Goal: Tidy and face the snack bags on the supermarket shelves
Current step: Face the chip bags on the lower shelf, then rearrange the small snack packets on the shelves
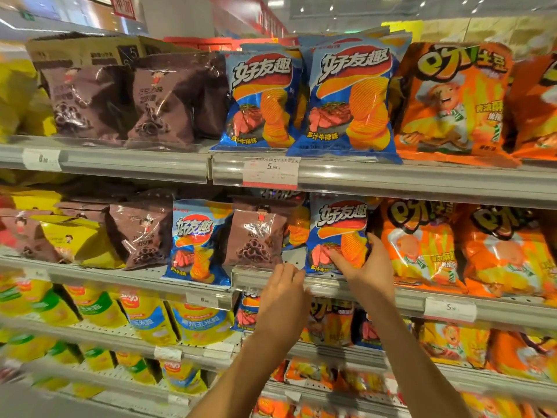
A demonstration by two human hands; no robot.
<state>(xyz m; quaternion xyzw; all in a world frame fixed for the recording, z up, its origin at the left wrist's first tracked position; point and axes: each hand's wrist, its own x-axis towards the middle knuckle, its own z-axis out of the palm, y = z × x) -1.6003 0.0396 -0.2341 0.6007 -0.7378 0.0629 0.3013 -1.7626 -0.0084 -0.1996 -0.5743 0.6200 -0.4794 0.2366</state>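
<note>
A shiny blue crisp bag with red and orange on it (337,233) stands on the second grey metal shelf (328,286), near the front edge. The right hand (366,262) holds it, thumb on the front and fingers round its right side. The left hand (284,289) sits just below and to the left, by the shelf edge, fingers bent; whether it holds anything cannot be told. Left of the blue bag stands a brown plastic snack bag with little rings (256,236). To the right are orange bags with a cartoon cook (422,245). Bags behind are partly hidden. The lower shelves look blurry.
</note>
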